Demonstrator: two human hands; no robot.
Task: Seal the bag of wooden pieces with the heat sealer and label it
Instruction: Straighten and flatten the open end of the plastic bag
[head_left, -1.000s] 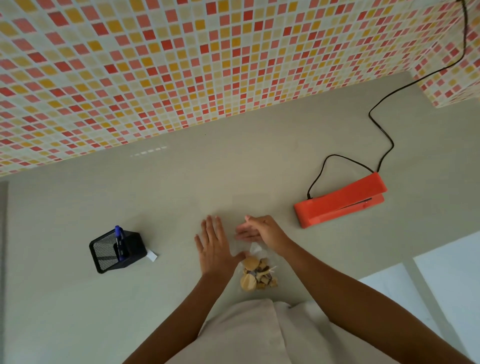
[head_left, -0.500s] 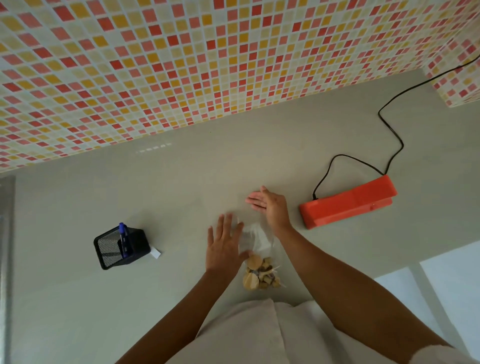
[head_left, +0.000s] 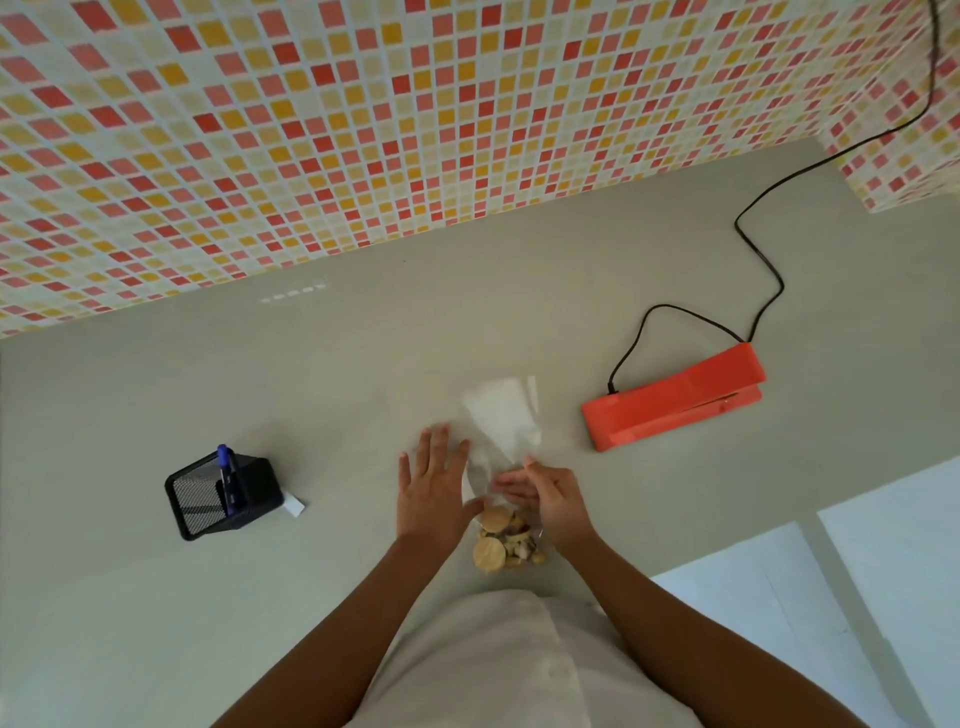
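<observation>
A clear plastic bag (head_left: 503, 415) lies flat on the grey table (head_left: 311, 389), its open end pointing away from me. Several wooden pieces (head_left: 506, 538) sit bunched at its near end. My left hand (head_left: 434, 486) lies flat with straight fingers beside the bag's left edge. My right hand (head_left: 550, 496) has its fingers bent over the bag just above the wooden pieces; whether they pinch the film is unclear. The orange heat sealer (head_left: 675, 397) stands to the right, apart from both hands. A small white label (head_left: 294, 505) lies beside the pen holder.
A black mesh pen holder (head_left: 221, 493) with a blue marker (head_left: 227, 475) stands on the left. The sealer's black cord (head_left: 769, 270) runs back to the tiled wall (head_left: 363, 130). White floor shows past the table's right front edge.
My right hand has drawn back from the bag's far end to just above the wooden pieces. The flattened bag now lies uncovered. My left hand has stayed where it was.
</observation>
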